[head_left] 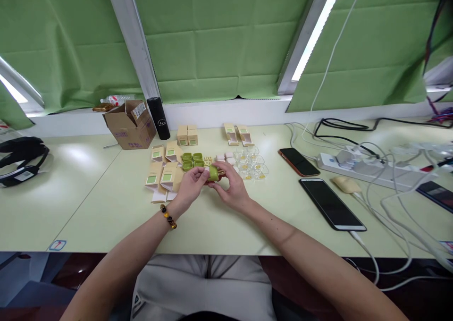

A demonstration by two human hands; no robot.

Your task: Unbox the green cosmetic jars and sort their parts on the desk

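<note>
Your left hand (194, 183) is nearly closed, thumb and fingertips pinched on the green piece (213, 173); your right hand (231, 186) curls more loosely around its other side, thumb nearer you. The piece is held over the table (226, 231), about midway between its far and near edges. Something pale and something reddish show at your fingertips, too hidden to name. Let the left hand steady the piece and the right do the finer work; grip lightly, on the sides, so nothing is dented or slips.

Just beyond your fingers, towards the far edge, are the green cups (187, 165), with the yellow bits (208, 159) and pink blocks (229, 156) beside them. Keep your knuckles raised there: the bits look easy to scatter. The clear cups (251, 163) sit just right of your right hand, so swing that wrist towards the near edge rather than sideways. Your left hand is close to the open boxes (170, 173); keep that forearm off their flaps.
</note>
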